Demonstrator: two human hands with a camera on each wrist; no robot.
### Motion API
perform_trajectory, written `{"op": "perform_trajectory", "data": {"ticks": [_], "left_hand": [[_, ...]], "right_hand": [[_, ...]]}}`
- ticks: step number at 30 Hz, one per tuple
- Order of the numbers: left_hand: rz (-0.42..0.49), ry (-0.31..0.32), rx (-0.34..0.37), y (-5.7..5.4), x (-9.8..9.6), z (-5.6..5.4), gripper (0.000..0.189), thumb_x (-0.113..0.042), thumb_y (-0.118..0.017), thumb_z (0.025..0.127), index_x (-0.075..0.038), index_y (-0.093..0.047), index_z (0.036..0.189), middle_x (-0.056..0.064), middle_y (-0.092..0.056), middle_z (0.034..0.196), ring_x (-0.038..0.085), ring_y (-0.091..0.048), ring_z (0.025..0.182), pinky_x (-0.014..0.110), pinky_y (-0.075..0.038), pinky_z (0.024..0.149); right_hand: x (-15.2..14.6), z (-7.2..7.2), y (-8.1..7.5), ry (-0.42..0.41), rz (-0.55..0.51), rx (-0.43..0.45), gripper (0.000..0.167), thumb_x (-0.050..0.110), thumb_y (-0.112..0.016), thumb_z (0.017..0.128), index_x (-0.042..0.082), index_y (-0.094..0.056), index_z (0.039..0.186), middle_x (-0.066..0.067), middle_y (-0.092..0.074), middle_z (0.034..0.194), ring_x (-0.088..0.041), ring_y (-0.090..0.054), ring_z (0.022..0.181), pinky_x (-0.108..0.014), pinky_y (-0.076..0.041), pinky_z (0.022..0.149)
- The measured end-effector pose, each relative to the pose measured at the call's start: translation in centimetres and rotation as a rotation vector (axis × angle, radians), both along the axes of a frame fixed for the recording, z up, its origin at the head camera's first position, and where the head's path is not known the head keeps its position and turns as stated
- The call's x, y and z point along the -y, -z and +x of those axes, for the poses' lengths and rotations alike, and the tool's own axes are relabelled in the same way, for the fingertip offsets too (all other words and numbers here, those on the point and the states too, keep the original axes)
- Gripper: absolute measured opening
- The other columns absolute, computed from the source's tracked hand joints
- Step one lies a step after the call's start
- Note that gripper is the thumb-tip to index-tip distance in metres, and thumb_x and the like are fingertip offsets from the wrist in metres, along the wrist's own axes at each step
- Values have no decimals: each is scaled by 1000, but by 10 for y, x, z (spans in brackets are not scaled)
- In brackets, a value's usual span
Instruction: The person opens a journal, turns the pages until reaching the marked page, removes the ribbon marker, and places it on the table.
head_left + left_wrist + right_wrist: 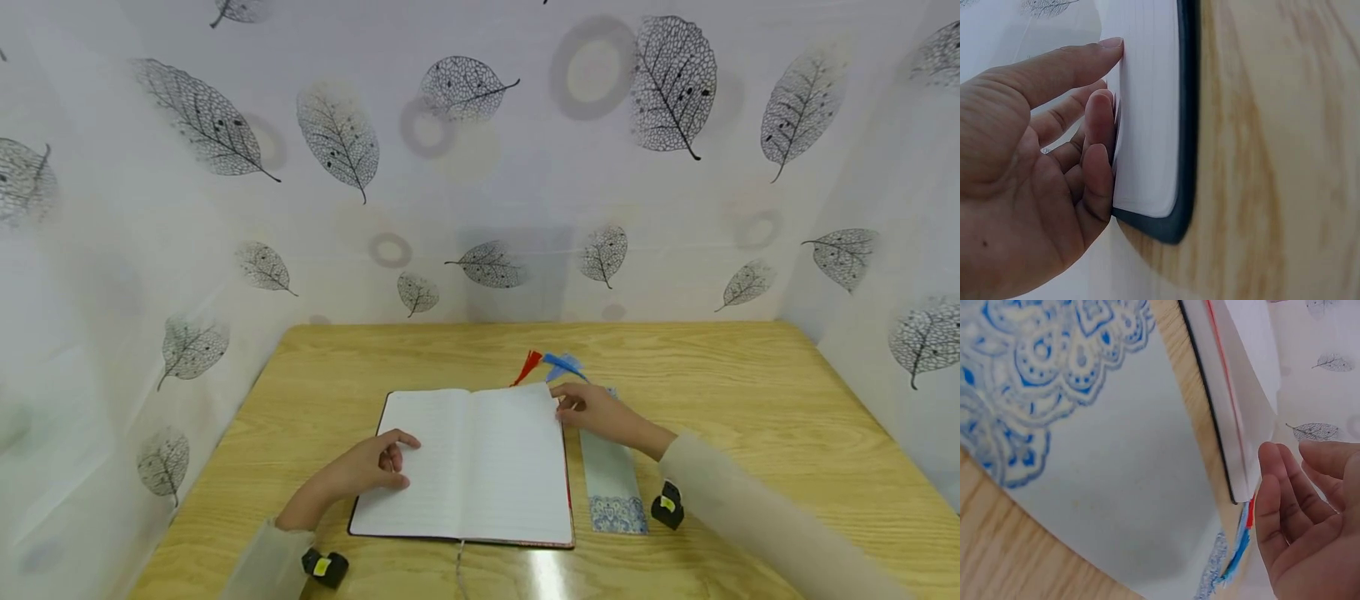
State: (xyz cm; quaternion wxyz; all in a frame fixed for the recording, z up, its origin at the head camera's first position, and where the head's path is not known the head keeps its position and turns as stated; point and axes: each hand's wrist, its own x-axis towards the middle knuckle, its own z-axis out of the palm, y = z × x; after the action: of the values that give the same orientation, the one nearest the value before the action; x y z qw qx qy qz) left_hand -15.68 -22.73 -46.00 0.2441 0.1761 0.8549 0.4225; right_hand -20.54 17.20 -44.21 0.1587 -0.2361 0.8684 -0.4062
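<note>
Lying open on the surface (750, 392), notebook (472, 475) sits left of bookmark (611, 475). Left hand (367, 467) at left page (429, 500): fingers loosely curved, thumb apart, holding nothing. Right hand (600, 412) at top-right page corner (542, 394): fingers loosely bent, no visible grip, contact unclear.

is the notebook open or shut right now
Open. The notebook lies spread on the table; the head view shows a left page and right page either side of the centre fold.

Left hand (367, 464), right hand (596, 412), both loosely bent
</note>
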Motion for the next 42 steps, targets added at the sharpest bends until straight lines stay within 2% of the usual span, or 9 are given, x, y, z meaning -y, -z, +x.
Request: {"op": "perform_trajectory", "data": {"ticks": [4,11,16,24,27,33,38,42], "left_hand": [[1,1,3,-1,0,0,49,-15,-75,84,-2,-52,126,4,-50,88,11,-45,72,21,-40,64],[1,5,6,-1,1,0,50,-15,-75,84,-1,-52,126,4,-50,89,11,-45,73,21,-40,64],[-2,11,-3,-2,2,0,50,-16,-75,84,-1,-52,126,4,-50,89,11,-46,73,21,-40,65],[-30,-3,-18,-2,12,3,54,-20,-75,84,-3,-52,129,5,-52,89,11,-46,73,21,-41,64],[-41,-6,-37,-2,18,6,54,-20,-75,84,-2,-52,129,4,-53,89,10,-46,73,21,-41,63],[-35,-42,-44,-3,30,12,52,-19,-73,85,1,-52,129,4,-53,88,8,-46,72,20,-40,61],[-29,-78,-56,-5,36,16,51,-18,-72,86,1,-53,129,4,-54,90,8,-47,74,20,-41,63],[1,-99,-64,-8,38,17,50,-19,-72,87,1,-53,129,5,-54,91,8,-48,74,20,-42,62]], "right_hand": [[-5,8,-10,-42,-38,61,44,13,-54,98,-2,-46,139,-10,-67,99,-22,-67,82,-33,-53,69],[-4,29,-20,-93,-133,167,57,15,-55,99,-2,-31,148,-16,-68,104,-27,-70,83,-38,-55,69],[3,40,-25,-115,-203,211,62,21,-54,100,0,-26,150,-18,-67,108,-23,-70,81,-40,-56,72],[16,49,-31,-122,-315,291,67,21,-54,99,1,-19,152,-18,-64,108,-16,-70,80,-45,-55,72],[22,52,-32,-115,-332,323,69,21,-56,99,0,-18,152,-16,-64,107,-15,-69,80,-42,-56,71],[37,56,-33,-113,-321,365,67,20,-55,99,2,-18,152,-11,-62,105,-16,-69,82,-31,-55,70],[49,57,-33,-118,-317,380,67,22,-56,98,4,-21,152,-23,-62,112,-19,-70,83,-29,-54,70],[59,57,-31,-128,-316,391,66,22,-57,98,6,-22,152,-22,-63,113,-21,-70,84,-29,-54,70]]}}
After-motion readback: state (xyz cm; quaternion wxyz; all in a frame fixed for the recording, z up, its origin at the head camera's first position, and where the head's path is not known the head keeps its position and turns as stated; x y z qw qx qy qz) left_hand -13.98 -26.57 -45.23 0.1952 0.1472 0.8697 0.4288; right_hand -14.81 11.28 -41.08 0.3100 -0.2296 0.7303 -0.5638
